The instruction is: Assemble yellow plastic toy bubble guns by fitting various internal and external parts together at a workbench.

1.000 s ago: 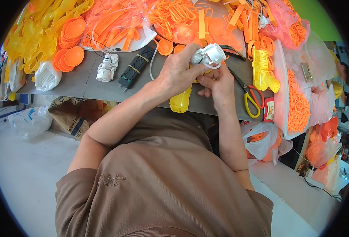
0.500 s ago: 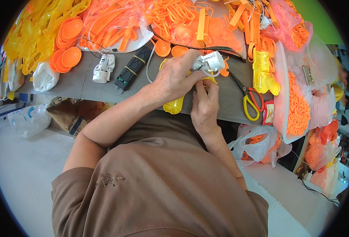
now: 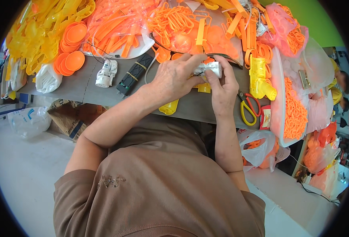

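Note:
Both my hands grip a small white plastic mechanism (image 3: 212,69) with a round end, held above the front of the bench. My left hand (image 3: 174,77) closes on its left side, fingertips bent over the top. From the right, my right hand (image 3: 224,89) has its thumb on the near face and fingers behind. Beneath my hands, a yellow plastic shell (image 3: 169,107) lies partly hidden on the bench. Another yellow shell (image 3: 260,77) with an angled spout rests to the right. Scissors (image 3: 248,108) with red and yellow handles lie just right of my right hand.
A second white mechanism (image 3: 106,73) with wires and a black bar (image 3: 135,74) with tan bands lie left on the bench (image 3: 79,85). Orange discs (image 3: 72,62), yellow parts (image 3: 40,43) and orange strips (image 3: 115,29) crowd the back. A bin (image 3: 279,114) of orange rings stands right.
My right hand has risen from below and taken hold of the right side of the white mechanism. The mechanism has shifted slightly down. My left hand keeps its grip.

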Motion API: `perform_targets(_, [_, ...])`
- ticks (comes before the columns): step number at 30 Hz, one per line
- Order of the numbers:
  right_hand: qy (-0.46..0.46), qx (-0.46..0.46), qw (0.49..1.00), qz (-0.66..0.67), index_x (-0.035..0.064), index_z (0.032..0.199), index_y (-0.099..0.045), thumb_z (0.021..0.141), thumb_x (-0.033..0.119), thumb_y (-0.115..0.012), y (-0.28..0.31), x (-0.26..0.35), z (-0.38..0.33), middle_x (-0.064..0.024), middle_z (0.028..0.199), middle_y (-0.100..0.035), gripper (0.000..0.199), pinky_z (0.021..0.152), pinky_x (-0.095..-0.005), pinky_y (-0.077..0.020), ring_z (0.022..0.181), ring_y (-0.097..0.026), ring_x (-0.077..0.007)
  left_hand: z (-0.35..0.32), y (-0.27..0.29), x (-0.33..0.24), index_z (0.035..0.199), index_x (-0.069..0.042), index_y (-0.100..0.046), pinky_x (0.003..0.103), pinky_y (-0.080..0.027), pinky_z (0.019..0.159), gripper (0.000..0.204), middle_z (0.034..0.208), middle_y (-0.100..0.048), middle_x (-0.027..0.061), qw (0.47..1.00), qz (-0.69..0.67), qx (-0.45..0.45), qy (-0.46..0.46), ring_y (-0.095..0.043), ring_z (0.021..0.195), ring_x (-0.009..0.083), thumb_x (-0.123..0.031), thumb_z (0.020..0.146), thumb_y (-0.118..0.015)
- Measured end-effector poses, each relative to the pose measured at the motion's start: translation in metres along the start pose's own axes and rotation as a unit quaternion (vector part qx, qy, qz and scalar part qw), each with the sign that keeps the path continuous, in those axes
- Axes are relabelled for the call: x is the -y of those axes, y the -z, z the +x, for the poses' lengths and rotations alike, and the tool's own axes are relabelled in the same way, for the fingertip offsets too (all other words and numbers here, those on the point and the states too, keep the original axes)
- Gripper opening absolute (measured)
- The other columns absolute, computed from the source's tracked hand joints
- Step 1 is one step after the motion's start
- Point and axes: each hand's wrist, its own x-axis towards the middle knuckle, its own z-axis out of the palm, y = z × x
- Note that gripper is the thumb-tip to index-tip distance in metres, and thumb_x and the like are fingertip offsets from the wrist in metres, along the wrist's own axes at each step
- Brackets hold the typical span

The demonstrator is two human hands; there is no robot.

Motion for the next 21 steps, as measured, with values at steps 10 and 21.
perform_targets(10, [-0.042,-0.06,0.97,0.231,0.0005,0.124,-0.05,0.094,0.013,-0.054,0.005,-0.026,-0.001,-0.0047,0.104,-0.059,0.033,0.078,-0.0262,-0.0477,0.09,-0.057,-0.011,-0.052,0.022,-0.049,0.122,-0.004,-0.045,0.038,-0.051,0.062,0.051,0.082,-0.055,0.0121,0.933,-0.128,0.311,-0.125,-0.06,0.068,0.0295,-0.012,0.079,-0.07])
perform_targets(21, [-0.052,-0.036,0.945,0.32,-0.0026,0.127,-0.045,0.096,0.018,-0.051,0.01,-0.033,-0.002,-0.0082,0.109,-0.058,0.038,0.081,-0.0332,-0.0497,0.096,-0.058,-0.0166,0.092,0.035,0.035,0.089,-0.011,-0.064,0.039,-0.043,0.081,0.023,0.095,-0.057,0.0039,0.9,0.265,0.04,-0.343,-0.053,0.099,0.0222,-0.003,0.067,-0.063])
